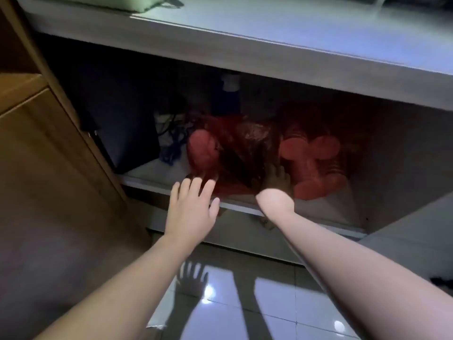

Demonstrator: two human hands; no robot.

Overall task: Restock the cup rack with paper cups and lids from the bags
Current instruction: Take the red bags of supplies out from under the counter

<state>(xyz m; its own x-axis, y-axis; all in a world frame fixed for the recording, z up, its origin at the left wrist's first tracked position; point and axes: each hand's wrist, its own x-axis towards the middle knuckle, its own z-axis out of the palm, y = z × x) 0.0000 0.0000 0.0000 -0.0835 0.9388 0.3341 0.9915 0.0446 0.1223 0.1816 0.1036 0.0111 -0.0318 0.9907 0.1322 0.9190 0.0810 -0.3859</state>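
A person's two bare arms reach toward a dark open compartment under a grey counter (269, 42). On the low white shelf (152, 177) inside lies a red translucent plastic bag (235, 148), bulging and crumpled, with rounded red shapes showing through at its left end. Just to its right sits a second red bag of round red lids (316, 163), stacked and spilling toward the shelf edge. The left hand (191, 209) hovers at the front lip of the shelf, fingers straight and spread, its grip apart, fingertips near the first bag's lower edge. The right hand (275, 184) is deeper in, in shadow between the two bags; its fingers point inward, and I cannot tell whether its grip is apart or holding anything. A black box-like object (122, 123) and tangled cables (171, 141) sit at the left. Below, glossy white floor tiles (220, 303) show the arms' shadows.
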